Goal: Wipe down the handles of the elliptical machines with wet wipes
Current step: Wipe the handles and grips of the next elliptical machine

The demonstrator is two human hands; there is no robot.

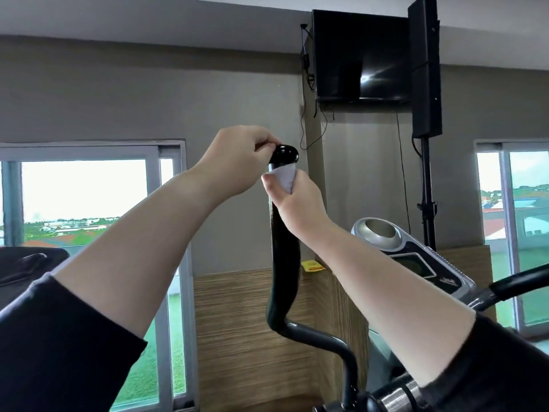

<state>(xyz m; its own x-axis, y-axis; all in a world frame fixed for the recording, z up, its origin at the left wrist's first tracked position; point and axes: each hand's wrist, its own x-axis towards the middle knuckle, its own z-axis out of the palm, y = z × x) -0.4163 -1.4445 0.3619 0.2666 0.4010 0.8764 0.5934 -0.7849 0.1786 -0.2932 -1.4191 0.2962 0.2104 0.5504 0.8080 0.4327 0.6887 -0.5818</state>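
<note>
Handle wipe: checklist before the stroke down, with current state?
1. Wipe wrapped on the handle just below the end cap: ok.
2. Right hand has its grip curled round wipe and handle: ok.
3. Left hand pinches the end cap to steady it: ok.
4. Handle below the right hand bare, nothing in the stroke's way: ok.
5. Wipe wet enough: cannot tell.
6. Wipe covers the far side of the handle: cannot tell, hidden from the head camera.
</note>
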